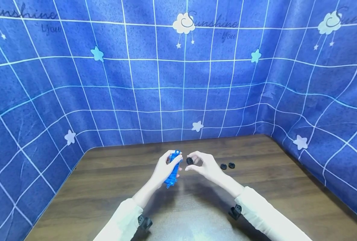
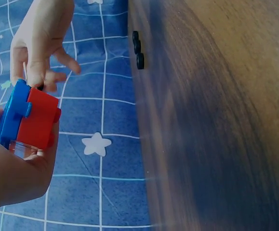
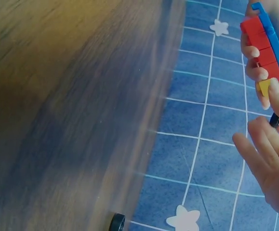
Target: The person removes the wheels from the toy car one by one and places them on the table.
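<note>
My left hand (image 1: pixel 162 170) grips a toy vehicle body, its blue chassis (image 1: pixel 173 167) turned up towards the head camera. Red blocks (image 2: pixel 39 118) make up its other side, and a small yellow part (image 3: pixel 264 87) shows at one end in the right wrist view. Just right of the toy, my right hand (image 1: pixel 208 166) pinches a black wheel (image 1: pixel 190 161) between thumb and fingers. A narrow gap separates wheel and chassis in the head view. Fingers cover much of the wheel in both wrist views.
More black wheels lie on the brown wooden table (image 1: pixel 112 180), one wheel (image 1: pixel 223 166) close beside another (image 1: pixel 231 165), right of my right hand. A blue curtain (image 1: pixel 142 97) with white grid lines and stars surrounds the table's back and sides.
</note>
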A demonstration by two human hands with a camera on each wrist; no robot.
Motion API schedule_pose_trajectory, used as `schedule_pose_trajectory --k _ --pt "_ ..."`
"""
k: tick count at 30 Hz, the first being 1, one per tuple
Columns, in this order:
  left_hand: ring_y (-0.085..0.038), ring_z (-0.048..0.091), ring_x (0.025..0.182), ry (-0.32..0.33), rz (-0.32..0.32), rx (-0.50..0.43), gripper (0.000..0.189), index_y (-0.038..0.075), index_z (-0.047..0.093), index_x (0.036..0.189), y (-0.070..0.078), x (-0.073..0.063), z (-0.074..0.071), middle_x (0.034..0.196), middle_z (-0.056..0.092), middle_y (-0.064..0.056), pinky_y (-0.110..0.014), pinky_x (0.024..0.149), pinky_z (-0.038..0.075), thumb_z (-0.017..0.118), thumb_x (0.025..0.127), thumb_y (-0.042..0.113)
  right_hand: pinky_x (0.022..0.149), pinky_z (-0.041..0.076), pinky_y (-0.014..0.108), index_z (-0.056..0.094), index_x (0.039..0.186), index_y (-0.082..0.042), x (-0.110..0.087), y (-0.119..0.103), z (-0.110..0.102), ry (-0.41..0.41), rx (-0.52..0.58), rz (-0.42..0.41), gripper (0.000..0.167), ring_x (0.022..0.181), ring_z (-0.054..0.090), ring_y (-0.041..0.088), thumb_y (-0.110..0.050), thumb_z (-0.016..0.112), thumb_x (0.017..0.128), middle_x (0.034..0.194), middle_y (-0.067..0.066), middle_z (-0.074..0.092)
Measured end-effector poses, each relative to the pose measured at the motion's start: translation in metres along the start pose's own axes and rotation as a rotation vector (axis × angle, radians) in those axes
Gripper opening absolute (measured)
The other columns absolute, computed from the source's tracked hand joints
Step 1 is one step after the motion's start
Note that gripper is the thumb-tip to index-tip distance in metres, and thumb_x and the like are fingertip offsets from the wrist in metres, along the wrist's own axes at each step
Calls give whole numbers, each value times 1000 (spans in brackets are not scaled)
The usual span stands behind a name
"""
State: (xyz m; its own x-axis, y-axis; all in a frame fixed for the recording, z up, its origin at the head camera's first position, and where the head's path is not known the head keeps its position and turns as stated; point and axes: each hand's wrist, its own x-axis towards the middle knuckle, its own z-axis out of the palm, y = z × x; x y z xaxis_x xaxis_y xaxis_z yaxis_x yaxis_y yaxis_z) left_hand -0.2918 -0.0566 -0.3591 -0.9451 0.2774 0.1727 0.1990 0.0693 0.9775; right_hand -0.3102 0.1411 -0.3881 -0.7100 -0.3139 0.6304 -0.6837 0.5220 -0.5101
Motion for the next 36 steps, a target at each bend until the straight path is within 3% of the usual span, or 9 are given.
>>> schedule_pose_trajectory --k 3,6,10,15,19,23,28,36 --pt "-11 64 61 -6 12 1 35 5 52 125 -1 0 -1 90 63 -7 -39 55 56 56 95 22 67 49 24 67 104 -11 -1 0 -1 10 50 24 40 70 58 7 -26 81 71 75 -5 63" --pt "-12 66 66 -22 26 -13 37 2 50 127 -8 4 -3 95 63 -12 -38 58 57 57 94 19 67 48 25 69 104 -11 -1 2 -2 26 86 -2 37 70 57 10 -24 81 72 75 -3 61" --pt "-16 69 76 -44 21 -48 42 6 49 130 -22 12 -6 107 62 -20 -40 63 57 60 92 18 65 49 28 69 106 -12 -2 7 -3 12 73 -95 33 71 58 12 -20 78 76 81 0 62" --pt "-29 69 88 -49 35 -28 47 16 50 132 -32 17 -9 117 60 -20 -43 72 56 66 88 21 70 51 26 66 115 -7 -6 14 -7 -44 62 -149 35 75 59 8 -12 72 81 95 2 65" --pt "-30 67 96 -32 56 18 51 16 50 133 -33 16 -9 125 58 -17 -40 79 54 69 86 23 77 51 27 62 121 -6 -8 17 -10 -96 46 -137 38 82 61 8 -7 68 83 106 4 64" --pt "-18 66 85 -12 40 58 45 11 57 125 -32 14 -10 114 64 -13 -35 67 55 70 84 25 84 51 32 60 122 -8 -9 17 -12 -125 51 -75 41 85 63 10 -9 69 82 112 6 66" --pt "-13 62 74 -29 39 54 36 13 60 117 -30 13 -12 102 66 -7 -33 58 53 70 85 25 87 51 37 63 114 -10 -9 17 -17 -124 55 7 36 83 65 11 -13 72 80 106 3 69" --pt "-14 61 79 -28 63 31 31 12 59 115 -31 16 -14 106 64 -9 -32 60 52 67 87 22 86 52 37 63 114 -10 -8 22 -25 -120 62 7 35 81 65 11 -6 71 80 105 3 68"
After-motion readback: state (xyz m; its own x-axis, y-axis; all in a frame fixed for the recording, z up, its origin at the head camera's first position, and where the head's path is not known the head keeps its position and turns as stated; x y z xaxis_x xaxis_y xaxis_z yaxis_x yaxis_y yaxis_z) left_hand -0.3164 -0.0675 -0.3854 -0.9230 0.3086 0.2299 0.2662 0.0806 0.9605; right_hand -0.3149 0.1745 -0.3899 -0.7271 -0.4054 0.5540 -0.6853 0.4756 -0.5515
